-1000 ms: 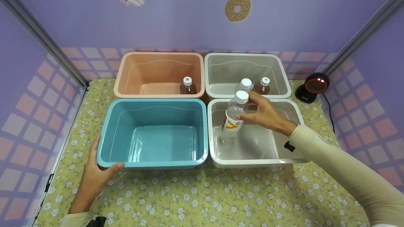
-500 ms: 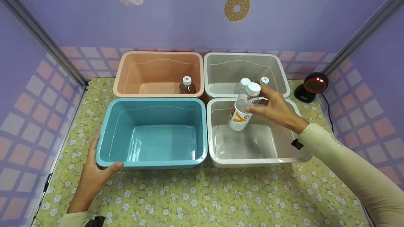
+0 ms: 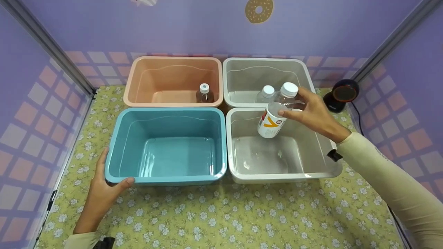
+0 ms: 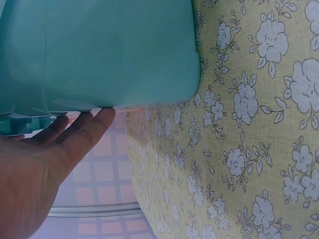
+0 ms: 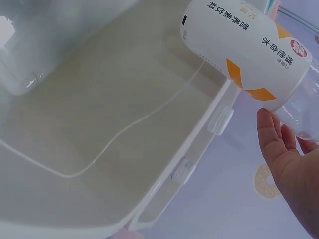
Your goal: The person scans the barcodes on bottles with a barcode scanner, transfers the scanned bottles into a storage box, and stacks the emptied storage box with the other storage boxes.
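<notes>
My right hand grips a clear plastic bottle near its shoulder. This bottle has a white cap and a white label with an orange V. It hangs tilted above the front grey tub, cap leaning back and right. In the right wrist view, the fingers touch the bottle just above the label. My left hand rests at the front left corner of the blue tub, thumb on the rim. Seen from the left wrist, its fairly straight fingers lie against the tub's outer wall.
Behind stand an orange tub holding a dark bottle and another grey tub with a white-capped clear bottle. A black scanner with a cable stands at the right. Purple walls enclose the flowered tablecloth.
My right hand has lifted the bottle up and to the right out of the front grey tub, covering the brown bottle behind. The scanner's red lights have gone out. The left hand stays put.
</notes>
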The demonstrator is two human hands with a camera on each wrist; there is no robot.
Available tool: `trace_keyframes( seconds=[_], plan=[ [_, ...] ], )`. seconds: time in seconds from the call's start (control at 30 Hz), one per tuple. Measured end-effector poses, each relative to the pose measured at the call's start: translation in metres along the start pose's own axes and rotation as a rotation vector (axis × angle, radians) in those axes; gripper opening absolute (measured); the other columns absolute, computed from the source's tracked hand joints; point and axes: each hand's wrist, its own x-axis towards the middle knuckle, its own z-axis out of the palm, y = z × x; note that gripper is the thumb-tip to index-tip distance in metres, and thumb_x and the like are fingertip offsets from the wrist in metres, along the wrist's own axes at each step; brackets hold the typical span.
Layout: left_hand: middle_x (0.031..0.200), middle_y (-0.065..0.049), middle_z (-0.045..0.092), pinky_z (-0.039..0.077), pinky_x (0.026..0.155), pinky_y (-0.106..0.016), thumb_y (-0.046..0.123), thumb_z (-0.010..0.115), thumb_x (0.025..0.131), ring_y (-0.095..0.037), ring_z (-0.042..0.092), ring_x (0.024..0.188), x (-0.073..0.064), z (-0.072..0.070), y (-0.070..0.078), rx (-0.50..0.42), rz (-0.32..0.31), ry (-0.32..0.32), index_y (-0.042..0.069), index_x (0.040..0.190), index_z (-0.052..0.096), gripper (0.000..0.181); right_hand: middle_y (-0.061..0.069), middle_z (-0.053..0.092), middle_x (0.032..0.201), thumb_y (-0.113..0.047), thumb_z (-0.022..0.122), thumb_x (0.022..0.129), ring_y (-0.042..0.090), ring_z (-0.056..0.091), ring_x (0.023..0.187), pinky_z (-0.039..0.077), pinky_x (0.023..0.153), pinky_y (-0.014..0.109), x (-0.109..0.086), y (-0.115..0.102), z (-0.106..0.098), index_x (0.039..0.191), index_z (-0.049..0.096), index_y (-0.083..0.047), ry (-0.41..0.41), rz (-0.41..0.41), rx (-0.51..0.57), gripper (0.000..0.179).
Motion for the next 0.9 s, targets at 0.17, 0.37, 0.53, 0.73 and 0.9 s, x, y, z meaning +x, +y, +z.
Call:
trace_keyframes(
  seconds=[0.17, 0.37, 0.53, 0.73, 0.9],
  plan=[
    [0.175, -0.031, 0.022, 0.055, 0.093, -0.013, 0.013, 0.081, 0.099, -0.051, 0.046, 0.145, 0.001, -0.001, -0.001, -0.009, -0.005, -0.010, 0.044, 0.177, -0.001, 0.117, 0.018, 0.072, 0.133, 0.001, 0.088, 0.092, 0.018, 0.072, 0.115, 0.059, 0.101, 0.027, -0.002, -0.003, -0.009, 0.143, 0.063, 0.005, 0.031, 0.011, -0.015, 0.057],
    [0.175, -0.032, 0.023, 0.056, 0.092, -0.014, 0.013, 0.081, 0.099, -0.051, 0.047, 0.144, 0.000, 0.000, -0.002, -0.013, -0.016, -0.010, 0.045, 0.177, -0.001, 0.118, 0.016, 0.072, 0.133, 0.001, 0.089, 0.091, 0.017, 0.071, 0.115, 0.060, 0.101, 0.026, -0.003, -0.004, -0.019, 0.145, 0.063, 0.004, 0.078, 0.018, -0.021, 0.059],
    [0.174, -0.032, 0.025, 0.057, 0.093, -0.016, 0.014, 0.080, 0.100, -0.051, 0.049, 0.143, 0.001, 0.000, -0.001, -0.008, -0.007, -0.011, 0.044, 0.177, -0.002, 0.116, 0.009, 0.071, 0.128, 0.002, 0.089, 0.090, 0.015, 0.070, 0.115, 0.059, 0.100, 0.024, -0.004, -0.004, -0.029, 0.144, 0.063, 0.005, 0.122, 0.015, -0.040, 0.059],
    [0.173, -0.032, 0.027, 0.056, 0.094, -0.016, 0.015, 0.081, 0.100, -0.051, 0.049, 0.143, 0.002, 0.001, 0.000, -0.002, 0.000, -0.012, 0.044, 0.177, -0.001, 0.116, 0.008, 0.072, 0.127, 0.002, 0.088, 0.092, 0.016, 0.071, 0.115, 0.060, 0.098, 0.023, -0.006, -0.003, -0.042, 0.148, 0.060, 0.006, 0.147, 0.022, -0.029, 0.062],
    [0.174, -0.032, 0.026, 0.056, 0.095, -0.016, 0.014, 0.081, 0.100, -0.052, 0.048, 0.144, 0.001, 0.002, 0.001, -0.007, 0.006, -0.012, 0.044, 0.177, 0.000, 0.116, 0.002, 0.075, 0.122, -0.001, 0.088, 0.093, 0.012, 0.074, 0.108, 0.060, 0.092, 0.019, -0.009, -0.001, -0.054, 0.146, 0.062, 0.006, 0.188, 0.022, -0.070, 0.059]
  ],
)
